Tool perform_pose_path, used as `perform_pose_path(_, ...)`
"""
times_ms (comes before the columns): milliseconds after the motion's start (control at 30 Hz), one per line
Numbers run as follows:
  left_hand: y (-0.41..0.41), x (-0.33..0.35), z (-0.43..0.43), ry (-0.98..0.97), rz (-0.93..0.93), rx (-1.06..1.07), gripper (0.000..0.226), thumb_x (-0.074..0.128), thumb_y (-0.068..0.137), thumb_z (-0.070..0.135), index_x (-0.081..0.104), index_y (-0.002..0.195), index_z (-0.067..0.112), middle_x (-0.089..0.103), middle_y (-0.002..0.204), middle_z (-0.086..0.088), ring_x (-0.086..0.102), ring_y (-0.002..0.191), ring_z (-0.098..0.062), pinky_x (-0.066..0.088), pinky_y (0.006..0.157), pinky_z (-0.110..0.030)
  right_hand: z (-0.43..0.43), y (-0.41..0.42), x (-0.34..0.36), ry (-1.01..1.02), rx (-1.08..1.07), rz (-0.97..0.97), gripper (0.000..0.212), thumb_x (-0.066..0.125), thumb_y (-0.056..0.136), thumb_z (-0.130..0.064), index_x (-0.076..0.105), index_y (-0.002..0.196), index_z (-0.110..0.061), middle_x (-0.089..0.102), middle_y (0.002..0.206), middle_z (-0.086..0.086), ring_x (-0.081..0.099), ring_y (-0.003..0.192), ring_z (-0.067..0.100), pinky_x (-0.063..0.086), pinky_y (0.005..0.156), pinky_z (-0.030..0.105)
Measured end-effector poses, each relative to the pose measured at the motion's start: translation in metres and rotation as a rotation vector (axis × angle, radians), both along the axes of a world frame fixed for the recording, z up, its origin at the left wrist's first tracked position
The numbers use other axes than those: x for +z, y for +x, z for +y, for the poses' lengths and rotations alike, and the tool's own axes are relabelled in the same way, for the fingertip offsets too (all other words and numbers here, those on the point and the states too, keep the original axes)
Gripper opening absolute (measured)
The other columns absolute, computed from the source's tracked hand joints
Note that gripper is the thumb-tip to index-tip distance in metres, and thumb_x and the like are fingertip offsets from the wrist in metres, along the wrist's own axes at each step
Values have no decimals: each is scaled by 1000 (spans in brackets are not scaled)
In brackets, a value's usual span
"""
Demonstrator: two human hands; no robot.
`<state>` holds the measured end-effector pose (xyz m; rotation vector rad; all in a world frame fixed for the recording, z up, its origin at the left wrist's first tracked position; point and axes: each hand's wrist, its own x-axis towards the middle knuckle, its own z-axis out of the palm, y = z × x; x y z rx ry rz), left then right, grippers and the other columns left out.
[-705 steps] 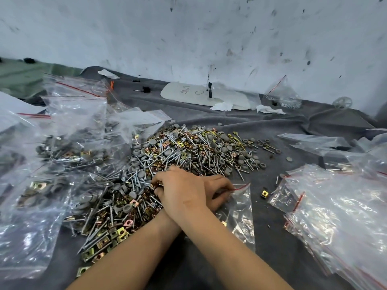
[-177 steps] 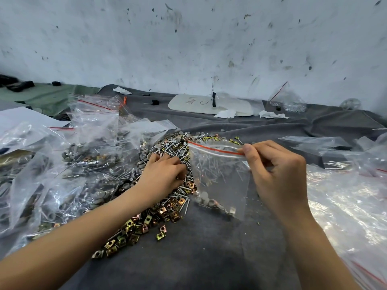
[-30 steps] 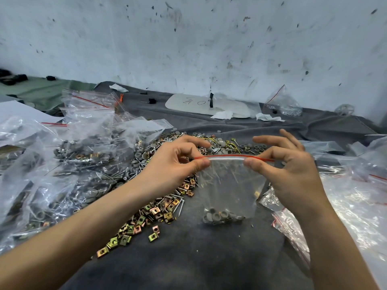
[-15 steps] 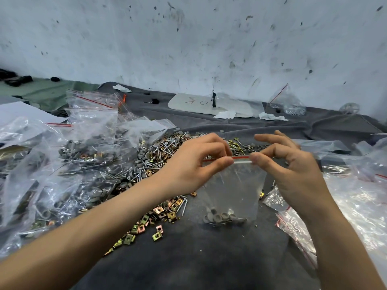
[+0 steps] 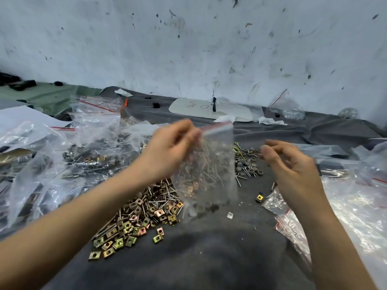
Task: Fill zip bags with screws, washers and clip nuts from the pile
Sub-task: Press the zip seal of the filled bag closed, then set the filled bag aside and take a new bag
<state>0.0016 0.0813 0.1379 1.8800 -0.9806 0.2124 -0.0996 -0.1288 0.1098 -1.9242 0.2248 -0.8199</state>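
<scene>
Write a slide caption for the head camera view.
Left hand holds a filled zip bag by its top near the hardware pile; right hand free beside it.

A: Left hand?
B: Pinches the zip bag at its top L corner, by the red strip. Bag hangs blurred, dark washers at the btm. Screws show in or behind it, can't tell which.
A: Right hand?
B: Off the bag, just beside it. Fingers loosely curled, holds nothing.
A: Under them?
B: Pile of screws, washers & clip nuts on the grey cloth. One clip nut lies apart, R of the bag.
A: Sides?
B: Filled bags heaped L, flat bags stacked R. White board w/ writing at the back, near the marked wall.
</scene>
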Motion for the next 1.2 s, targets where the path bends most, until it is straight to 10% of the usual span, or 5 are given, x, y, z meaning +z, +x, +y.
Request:
perform_pose_path(267,98,73,98,-241,-11,524,26,45,99,29,53,74,25,70,76,8,58,43,-1,38,40,-14,-55,13,-44,-211,-515,901,26,55,91,-25,61,115,-17,33,145,15,23,135,35,26,108,49)
perform_pose_path(400,115,39,118,153,-211,845,31,56,92,20,56,122,13,55,126,-18,60,107,-33,46,93,-39,-63,-6,-69,-280,-502,1100,43,70,75,-29,56,115,-30,43,132,9,34,127,33,26,104,45)
perform_pose_path(667,50,-33,44,196,-360,386,47,60,89,12,47,134,15,39,140,-8,38,130,-19,28,112,-35,-46,11,-70,-291,-658,912,21,61,81,-11,70,101,-13,62,109,19,56,105,36,45,88,38)
perform_pose_path(900,4,-91,-26,57,-323,-10,39,60,84,-2,62,121,11,56,125,-5,56,115,-17,48,97,-38,-44,15,-72,-321,-762,899,21,58,87,-19,66,106,-15,63,110,15,54,109,35,42,88,38)
perform_pose_path(1200,1,-106,-44,-129,-311,-59,38,46,90,17,49,127,25,54,114,9,62,77,-9,49,71,-19,-42,13,-24,-478,-711,-28,6,62,89,-11,68,90,-8,69,90,6,60,86,24,41,78,23)
